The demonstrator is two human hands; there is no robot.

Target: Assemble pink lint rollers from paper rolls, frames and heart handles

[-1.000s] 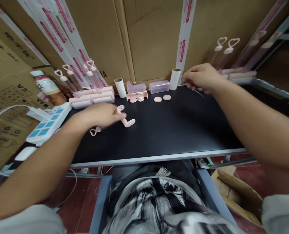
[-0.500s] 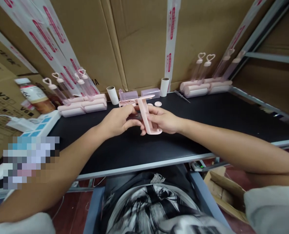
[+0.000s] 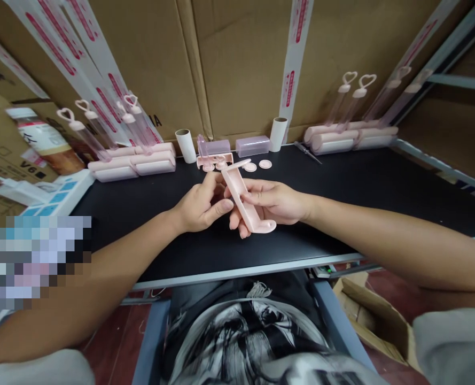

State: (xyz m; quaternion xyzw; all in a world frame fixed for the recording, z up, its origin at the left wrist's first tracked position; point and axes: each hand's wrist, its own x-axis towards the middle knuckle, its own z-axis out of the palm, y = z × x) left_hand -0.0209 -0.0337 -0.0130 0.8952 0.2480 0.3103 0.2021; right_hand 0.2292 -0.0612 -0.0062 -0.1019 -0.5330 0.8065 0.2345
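My right hand [image 3: 275,200] grips a long pink plastic frame [image 3: 243,200] with a short end piece at each end, its thumb inside the channel. The frame is tilted, its lower end toward me. Close on its left side is my left hand [image 3: 205,202], fingers bent and thumb pointing at the frame; whether it holds something small is hidden. Beyond the hands lie pink round discs [image 3: 265,164], a pink part with discs in it [image 3: 215,160] and clear lilac box pieces [image 3: 252,146].
White tubes [image 3: 278,135] and a screwdriver [image 3: 308,153] stand or lie at the back of the black table [image 3: 361,192]. Pink holders with heart-topped tubes are at left [image 3: 135,163] and right [image 3: 337,140]. A bottle [image 3: 45,141] and power strip [image 3: 56,195] are left.
The pink frame has turned and tipped, its lower end now nearer me and more of its inside showing. My left hand has drawn slightly away from it. The camera view has shifted a little.
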